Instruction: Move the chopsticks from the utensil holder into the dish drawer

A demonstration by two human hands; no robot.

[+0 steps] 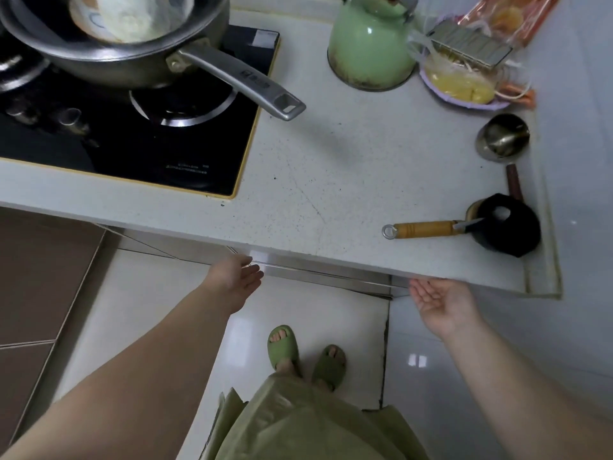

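Note:
Under the white counter's front edge runs the metal top rail of a drawer front point(325, 277). My left hand point(237, 275) reaches to the rail's left part, fingers together and touching it, holding nothing. My right hand point(438, 298) hangs palm up just below the counter edge at the rail's right end, fingers apart and empty. No chopsticks and no utensil holder are in view. The drawer's inside is hidden.
On the counter point(331, 180): a black gas hob point(132, 144) with a steel pan point(116, 44) whose handle juts right, a green kettle point(370, 48), bagged food point(464, 71), a metal ladle point(502, 137), a knife in a black sharpener point(504, 225). My feet in green slippers point(305, 353) stand on the tiled floor.

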